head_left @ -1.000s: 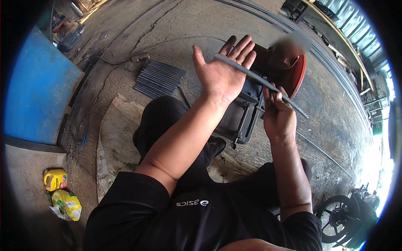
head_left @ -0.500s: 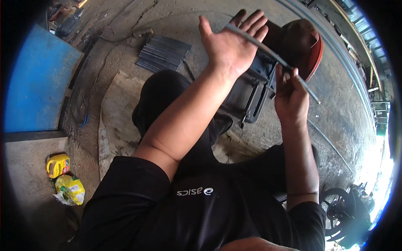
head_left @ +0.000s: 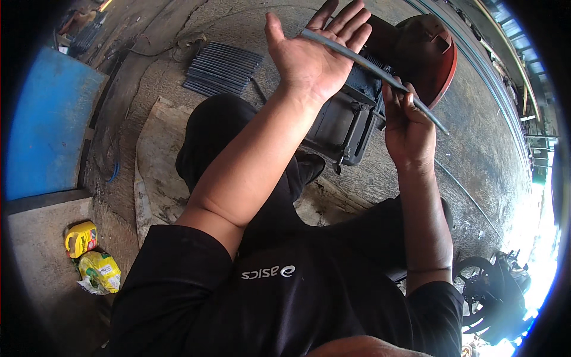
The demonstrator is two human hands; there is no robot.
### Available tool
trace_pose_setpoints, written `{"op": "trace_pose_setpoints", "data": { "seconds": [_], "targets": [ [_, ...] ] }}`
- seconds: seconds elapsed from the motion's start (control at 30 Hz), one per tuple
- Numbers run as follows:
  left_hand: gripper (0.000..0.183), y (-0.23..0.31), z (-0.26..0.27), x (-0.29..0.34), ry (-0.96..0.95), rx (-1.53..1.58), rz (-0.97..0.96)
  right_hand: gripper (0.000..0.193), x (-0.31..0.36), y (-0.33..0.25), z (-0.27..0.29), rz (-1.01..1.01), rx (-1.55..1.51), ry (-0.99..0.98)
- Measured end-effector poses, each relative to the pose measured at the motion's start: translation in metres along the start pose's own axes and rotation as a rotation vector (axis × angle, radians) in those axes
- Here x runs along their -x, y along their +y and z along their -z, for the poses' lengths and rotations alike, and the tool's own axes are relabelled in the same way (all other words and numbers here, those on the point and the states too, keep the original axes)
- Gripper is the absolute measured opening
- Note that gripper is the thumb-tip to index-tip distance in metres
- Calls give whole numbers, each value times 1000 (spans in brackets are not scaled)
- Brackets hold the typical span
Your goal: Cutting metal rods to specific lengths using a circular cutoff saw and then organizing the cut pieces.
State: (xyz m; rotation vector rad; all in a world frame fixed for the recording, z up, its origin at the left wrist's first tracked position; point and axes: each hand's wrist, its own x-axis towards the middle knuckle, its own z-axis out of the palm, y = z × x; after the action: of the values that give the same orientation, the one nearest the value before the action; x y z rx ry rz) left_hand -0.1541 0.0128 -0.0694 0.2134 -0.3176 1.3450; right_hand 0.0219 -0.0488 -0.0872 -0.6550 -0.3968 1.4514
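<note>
A grey metal rod [head_left: 372,66] slants across in front of me, its far-left end at my left palm and its other end out past my right hand. My left hand [head_left: 312,68] is open, palm up and fingers spread, with the rod lying across the palm and finger bases. The thumb and fingers of my right hand [head_left: 411,134] pinch the rod nearer its right end. Below and behind both hands stands a dark machine that looks like a cut-off saw [head_left: 330,128], with a round red-edged guard [head_left: 449,74] and a clamp screw; my hands partly cover it.
Cut dark metal bars [head_left: 221,69] lie side by side on the concrete floor, left of the machine. Long bars [head_left: 493,74] run along the right. A blue panel [head_left: 50,128], a yellow jug [head_left: 81,239] and a yellow bag [head_left: 100,272] are at left, a motorcycle [head_left: 493,294] at lower right.
My left hand and the rod have shifted slightly left and up in the picture. The whole view has moved a little; the grip of my right hand is the same.
</note>
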Motion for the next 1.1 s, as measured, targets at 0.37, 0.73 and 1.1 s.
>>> {"op": "trace_pose_setpoints", "data": {
  "seconds": [0.37, 0.73, 1.1],
  "targets": [
    [43, -48, 34, 21, 67, -687, 210, 26, -7, -19, -2, 74, -3, 13],
    [26, -56, -8, 3, 109, -968, -211, 25, -18, -16, -38, 169, 73, -30],
    [38, 104, -70, -81, 520, -2095, -532, 28, -93, 49, -160, 32, 785, -239]
  ]
}}
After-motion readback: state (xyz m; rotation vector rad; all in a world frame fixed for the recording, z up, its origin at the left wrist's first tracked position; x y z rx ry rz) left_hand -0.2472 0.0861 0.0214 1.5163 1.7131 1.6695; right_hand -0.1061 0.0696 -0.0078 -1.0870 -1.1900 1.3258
